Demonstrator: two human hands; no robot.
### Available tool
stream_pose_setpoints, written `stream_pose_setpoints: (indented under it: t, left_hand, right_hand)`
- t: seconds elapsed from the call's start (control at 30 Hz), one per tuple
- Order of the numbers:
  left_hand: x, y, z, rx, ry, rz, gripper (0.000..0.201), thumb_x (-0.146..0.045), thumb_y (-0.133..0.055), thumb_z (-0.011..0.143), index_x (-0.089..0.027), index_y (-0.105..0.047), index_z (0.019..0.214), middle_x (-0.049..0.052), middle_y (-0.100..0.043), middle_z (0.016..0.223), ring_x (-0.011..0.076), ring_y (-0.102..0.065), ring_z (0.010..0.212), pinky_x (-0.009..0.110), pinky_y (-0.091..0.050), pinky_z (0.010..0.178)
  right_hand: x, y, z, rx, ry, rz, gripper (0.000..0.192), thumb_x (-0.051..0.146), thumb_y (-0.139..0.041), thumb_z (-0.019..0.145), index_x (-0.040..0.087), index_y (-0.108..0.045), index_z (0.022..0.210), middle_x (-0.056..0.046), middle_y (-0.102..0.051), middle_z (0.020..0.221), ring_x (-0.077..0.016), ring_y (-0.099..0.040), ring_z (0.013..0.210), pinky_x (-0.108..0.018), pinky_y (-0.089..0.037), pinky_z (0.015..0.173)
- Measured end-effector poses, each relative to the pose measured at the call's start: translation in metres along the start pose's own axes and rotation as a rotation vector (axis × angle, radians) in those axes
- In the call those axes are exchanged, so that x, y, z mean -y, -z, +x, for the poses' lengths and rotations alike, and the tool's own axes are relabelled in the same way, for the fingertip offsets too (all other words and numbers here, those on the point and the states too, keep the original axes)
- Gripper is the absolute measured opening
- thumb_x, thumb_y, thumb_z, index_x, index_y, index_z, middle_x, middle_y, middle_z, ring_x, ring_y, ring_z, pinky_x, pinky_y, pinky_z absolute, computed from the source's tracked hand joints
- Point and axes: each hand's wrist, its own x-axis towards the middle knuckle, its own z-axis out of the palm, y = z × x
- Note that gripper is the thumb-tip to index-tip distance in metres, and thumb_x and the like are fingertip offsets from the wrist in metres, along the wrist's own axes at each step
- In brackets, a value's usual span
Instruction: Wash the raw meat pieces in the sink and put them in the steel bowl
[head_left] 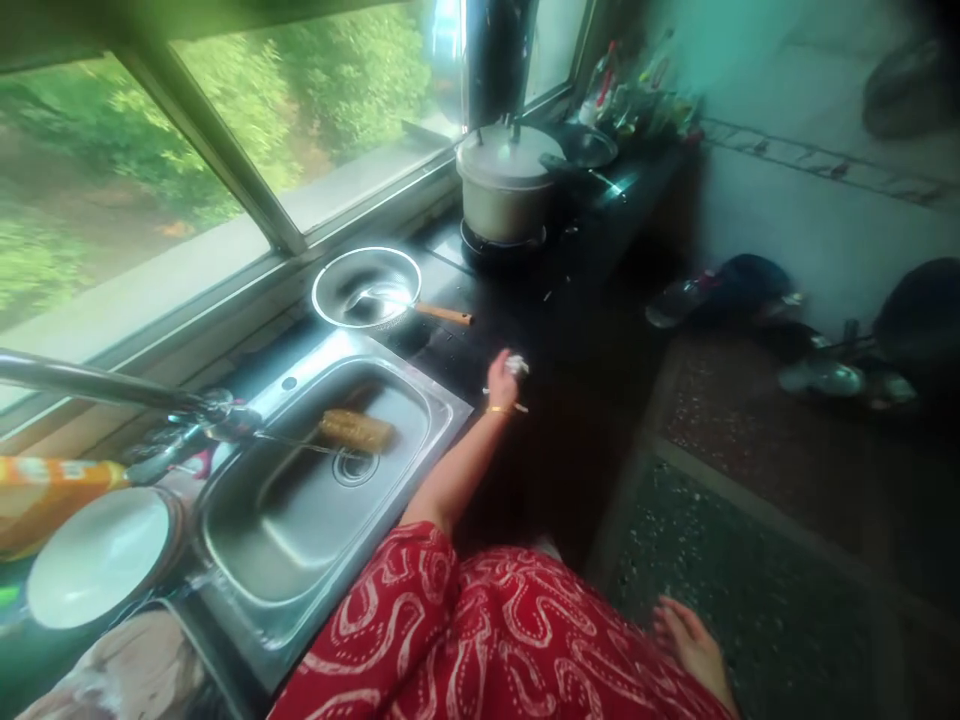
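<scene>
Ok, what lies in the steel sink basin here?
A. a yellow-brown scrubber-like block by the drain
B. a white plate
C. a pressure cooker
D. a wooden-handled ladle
A: a yellow-brown block lies in the sink just above the drain; nothing else lies in the basin.

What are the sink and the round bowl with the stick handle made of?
The sink looks like brushed stainless steel: grey, with soft window glare on its walls. The round bowl seems polished metal, since its rim shines bright white. Its handle looks like wood, orange-brown and dull, though blur leaves that uncertain.
</scene>
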Motion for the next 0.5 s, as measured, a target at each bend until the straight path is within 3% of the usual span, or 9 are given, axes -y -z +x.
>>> stream_pose_setpoints:
  t: [0.1,0.17,0.23,0.27,0.3,0.33,0.37,0.47,0.5]
  left_hand:
    - [0.013,0.083,0.059,-0.340,0.046,0.123,0.042,-0.008,-0.034,0.088,-0.008,-0.051,0.127,0.015,-0.057,0.127,0.0200,-0.053,0.117,0.036,-0.038,0.105]
    - [0.018,0.136,0.087,-0.368,0.084,0.350,0.042,-0.006,-0.034,0.088,-0.001,-0.046,0.128,0.021,-0.053,0.129,0.0234,-0.050,0.120,0.042,-0.035,0.107]
    - [0.019,0.157,0.094,-0.309,0.115,0.510,0.042,-0.004,-0.040,0.084,0.000,-0.049,0.126,0.022,-0.052,0.131,0.0275,-0.046,0.124,0.047,-0.030,0.109]
    - [0.018,0.150,0.089,-0.246,0.094,0.559,0.043,-0.003,-0.042,0.082,-0.001,-0.051,0.123,0.022,-0.052,0.130,0.0296,-0.044,0.125,0.050,-0.028,0.110]
    - [0.015,0.131,0.079,-0.178,0.051,0.584,0.044,-0.001,-0.044,0.079,-0.003,-0.054,0.122,0.022,-0.052,0.131,0.0310,-0.042,0.126,0.052,-0.026,0.110]
    - [0.011,0.102,0.066,-0.088,-0.012,0.609,0.045,0.001,-0.043,0.077,-0.005,-0.057,0.120,0.021,-0.053,0.130,0.0315,-0.043,0.125,0.053,-0.027,0.109]
    - [0.007,0.066,0.052,0.083,-0.142,0.630,0.049,0.001,-0.044,0.076,-0.004,-0.055,0.123,0.023,-0.050,0.132,0.0336,-0.041,0.126,0.056,-0.027,0.108]
    - [-0.004,-0.043,0.018,0.296,-0.245,0.586,0.054,-0.002,-0.060,0.068,-0.021,-0.063,0.119,0.005,-0.055,0.133,0.0224,-0.047,0.123,0.033,-0.033,0.110]
    - [-0.004,-0.067,0.010,0.376,-0.306,0.560,0.056,-0.002,-0.061,0.068,-0.018,-0.062,0.122,0.007,-0.052,0.136,0.0236,-0.044,0.127,0.033,-0.030,0.112]
  right_hand:
    - [0.032,0.006,0.055,0.035,-0.096,0.016,0.052,0.049,-0.071,0.039,0.019,-0.062,0.081,-0.003,-0.067,0.066,-0.0168,-0.061,0.057,-0.026,-0.050,0.051]
    - [0.063,0.007,0.093,0.073,-0.066,-0.021,0.052,0.048,-0.071,0.040,0.018,-0.062,0.082,-0.003,-0.067,0.066,-0.0158,-0.060,0.057,-0.025,-0.049,0.051]
    - [0.096,0.008,0.128,0.132,-0.012,-0.069,0.051,0.047,-0.071,0.043,0.018,-0.062,0.084,-0.003,-0.067,0.069,-0.0161,-0.061,0.059,-0.025,-0.049,0.053]
    - [0.112,0.008,0.144,0.164,0.013,-0.095,0.052,0.048,-0.072,0.043,0.018,-0.062,0.084,-0.003,-0.068,0.071,-0.0162,-0.061,0.060,-0.026,-0.050,0.053]
    - [0.127,0.007,0.159,0.194,0.033,-0.123,0.052,0.048,-0.072,0.043,0.017,-0.062,0.085,-0.004,-0.068,0.072,-0.0163,-0.061,0.060,-0.026,-0.050,0.054]
    - [0.141,0.005,0.173,0.219,0.049,-0.154,0.053,0.048,-0.072,0.043,0.017,-0.062,0.085,-0.004,-0.067,0.073,-0.0161,-0.060,0.061,-0.026,-0.050,0.054]
    - [0.155,0.002,0.186,0.241,0.066,-0.187,0.054,0.049,-0.072,0.044,0.016,-0.063,0.086,-0.003,-0.067,0.073,-0.0159,-0.060,0.061,-0.026,-0.050,0.055]
    - [0.194,-0.019,0.212,0.318,0.165,-0.290,0.056,0.049,-0.072,0.047,0.016,-0.063,0.091,-0.004,-0.067,0.077,-0.0154,-0.061,0.065,-0.025,-0.050,0.057]
    - [0.207,-0.031,0.216,0.355,0.208,-0.321,0.056,0.050,-0.072,0.050,0.016,-0.063,0.093,-0.004,-0.067,0.079,-0.0154,-0.061,0.067,-0.026,-0.050,0.059]
